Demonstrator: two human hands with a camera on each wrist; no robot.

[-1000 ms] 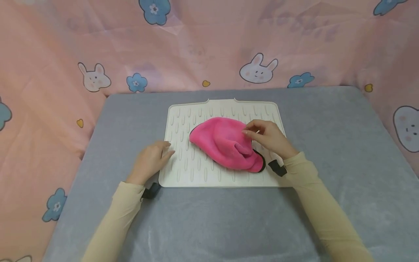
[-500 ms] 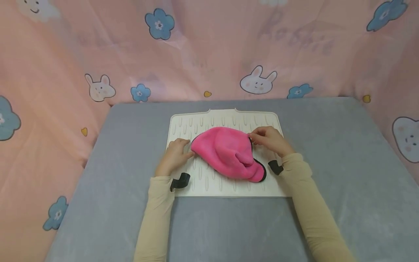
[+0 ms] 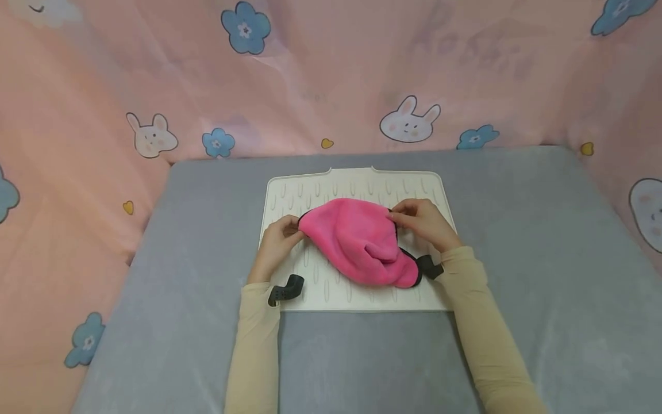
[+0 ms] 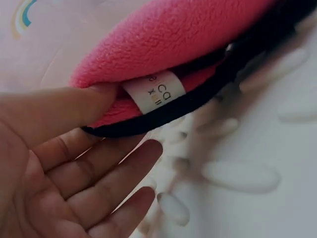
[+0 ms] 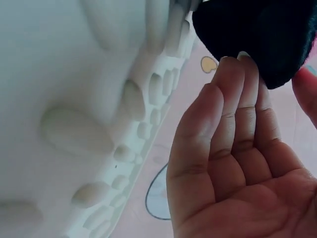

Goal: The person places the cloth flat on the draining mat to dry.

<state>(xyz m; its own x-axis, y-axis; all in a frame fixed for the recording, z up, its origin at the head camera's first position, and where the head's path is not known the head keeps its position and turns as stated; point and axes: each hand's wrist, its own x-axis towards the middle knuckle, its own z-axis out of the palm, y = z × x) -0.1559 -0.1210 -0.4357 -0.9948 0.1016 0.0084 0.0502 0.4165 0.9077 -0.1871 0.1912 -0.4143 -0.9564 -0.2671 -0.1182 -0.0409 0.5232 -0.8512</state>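
Pink cloth (image 3: 351, 238) sits bunched over the white mat (image 3: 341, 299), between your hands. Your left hand (image 3: 273, 247) pinches its left corner, your right hand (image 3: 428, 224) its upper right corner; both forearms (image 3: 253, 351) extend forward.

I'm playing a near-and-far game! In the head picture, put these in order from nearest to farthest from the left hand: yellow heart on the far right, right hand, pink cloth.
From the left hand:
1. Pink cloth: nearest, its left end pinched in that hand.
2. Right hand: across the cloth, at its right side.
3. Yellow heart: farthest, well off to the right.
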